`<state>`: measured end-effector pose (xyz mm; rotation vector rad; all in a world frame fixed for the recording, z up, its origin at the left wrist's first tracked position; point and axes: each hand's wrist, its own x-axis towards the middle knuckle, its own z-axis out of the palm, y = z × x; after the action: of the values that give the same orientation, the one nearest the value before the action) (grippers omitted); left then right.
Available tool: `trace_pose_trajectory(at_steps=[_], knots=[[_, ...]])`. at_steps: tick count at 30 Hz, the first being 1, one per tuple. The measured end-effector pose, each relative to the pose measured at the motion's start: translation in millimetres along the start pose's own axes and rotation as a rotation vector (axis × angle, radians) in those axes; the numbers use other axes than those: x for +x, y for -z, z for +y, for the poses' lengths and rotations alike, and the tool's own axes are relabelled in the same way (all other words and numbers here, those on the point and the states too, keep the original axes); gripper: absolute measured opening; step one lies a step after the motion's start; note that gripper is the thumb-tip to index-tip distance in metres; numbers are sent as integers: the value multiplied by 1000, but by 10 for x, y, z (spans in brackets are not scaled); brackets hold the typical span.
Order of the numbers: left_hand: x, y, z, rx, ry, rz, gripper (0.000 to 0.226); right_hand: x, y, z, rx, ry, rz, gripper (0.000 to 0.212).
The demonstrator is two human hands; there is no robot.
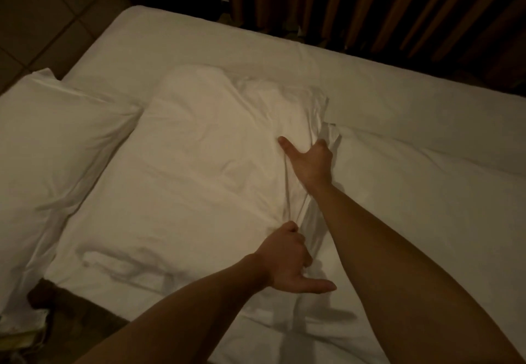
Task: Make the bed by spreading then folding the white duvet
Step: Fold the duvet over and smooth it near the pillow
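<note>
The white duvet (421, 198) lies flat over the right part of the bed, its upper edge running across near the far side. To its left lies a puffy white cushion-like piece (199, 170), a pillow by its look. My right hand (308, 161) grips bunched white fabric at that piece's right edge, fingers curled in and thumb stretched out. My left hand (287, 258) grips the same creased edge nearer to me, thumb pointing right. A taut fold runs between the two hands. Whether the gripped cloth belongs to the duvet or the pillow, I cannot tell.
A second white pillow (51, 147) lies at the left. The white bed sheet (227, 41) shows along the far side. Brown curtains (398, 7) hang behind the bed, and tiled floor (42, 7) shows at the upper left. A dark wooden surface (71, 306) sits at the lower left.
</note>
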<state>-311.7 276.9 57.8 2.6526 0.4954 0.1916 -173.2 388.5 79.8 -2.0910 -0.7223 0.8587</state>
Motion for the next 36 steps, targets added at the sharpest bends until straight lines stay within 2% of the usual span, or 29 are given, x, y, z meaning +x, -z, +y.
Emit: trace_pose_trajectory(at_steps=[9, 11, 13, 14, 16, 18, 20, 22, 24, 27, 30, 32, 34, 36], knots=[[0, -411, -191, 155, -14, -139, 101, 82, -164, 328, 3, -53, -23, 99], [-65, -439, -194, 142, 5, -214, 96, 93, -209, 366, -6, -64, -37, 102], [-103, -385, -244, 74, 20, -215, 77, 111, -232, 387, -17, -65, -48, 102], [-94, -283, -294, -17, 13, -167, 66, 129, -226, 379, -26, -59, -58, 101], [-35, 35, -491, -181, -10, 40, 53, 216, -170, 329, -20, -47, -75, 97], [84, 432, -850, -138, 17, 288, 52, 369, -84, 231, 28, -55, -54, 92], [232, 819, -1296, 23, 231, 399, 61, 537, -32, 96, 34, -9, 31, 93], [341, 1057, -1685, 141, 538, 340, 72, 666, -64, -46, -87, 142, 143, 88], [376, 1040, -1916, 177, 701, 183, 80, 731, -185, -231, -247, 320, 191, 81], [228, 580, -1895, 143, 685, 47, 81, 748, -541, -525, -477, 549, 45, 78], [-62, 52, -1599, 115, 687, 27, 74, 699, -1031, -604, -733, 718, -195, 78], [-215, -104, -1492, 108, 702, 20, 73, 714, -1313, -505, -910, 753, -290, 78], [-333, -152, -1475, 98, 680, 13, 72, 807, -1465, -309, -1025, 733, -306, 80], [-423, -181, -1485, 93, 642, -10, 73, 937, -1475, -109, -1058, 718, -255, 80]])
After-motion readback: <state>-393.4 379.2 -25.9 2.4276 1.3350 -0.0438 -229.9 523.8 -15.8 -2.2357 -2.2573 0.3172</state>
